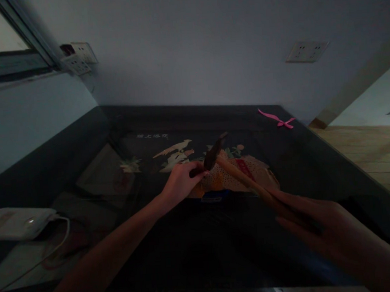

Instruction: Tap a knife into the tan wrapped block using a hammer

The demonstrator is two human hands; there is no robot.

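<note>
Apparently a home room, black decorated tabletop [204, 234], pale wall [188, 53], wall sockets [307, 52], wood-look floor [378, 146]

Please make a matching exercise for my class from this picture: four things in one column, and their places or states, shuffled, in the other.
Things
1. Hammer
2. Ribbon
3. White device
4. Right-hand socket plate

Places and states
A. Pink, near the far right corner of the table
B. Fixed to the wall
C. Held by its handle in the right hand
D. At the left, with a cable attached

Right pairs: 1-C, 2-A, 3-D, 4-B
</note>
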